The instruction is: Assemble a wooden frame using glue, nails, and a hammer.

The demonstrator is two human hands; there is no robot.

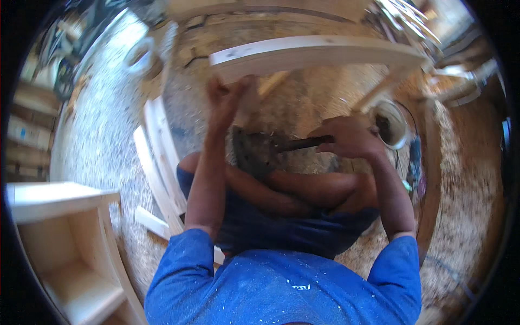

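My right hand (349, 136) is wrapped round the dark handle of a hammer (303, 144), which points left over my crossed legs. The hammer's head is blurred against a dark object between my shins. My left hand (225, 100) is raised with its fingers curled, just below the left end of a pale wooden beam (319, 51). Whatever those fingers hold, if anything, is too smeared to make out. The beam lies crosswise in front of me, and a slanting wooden piece (376, 92) runs down from near its right end.
Pale wood strips (162, 146) lie at my left, near a wooden cabinet with open compartments (65, 197). A white bucket (142, 57) stands far left; another pale bucket (403, 127) is beside my right hand. Shavings cover the floor (103, 124). Timber (409, 21) is piled far right.
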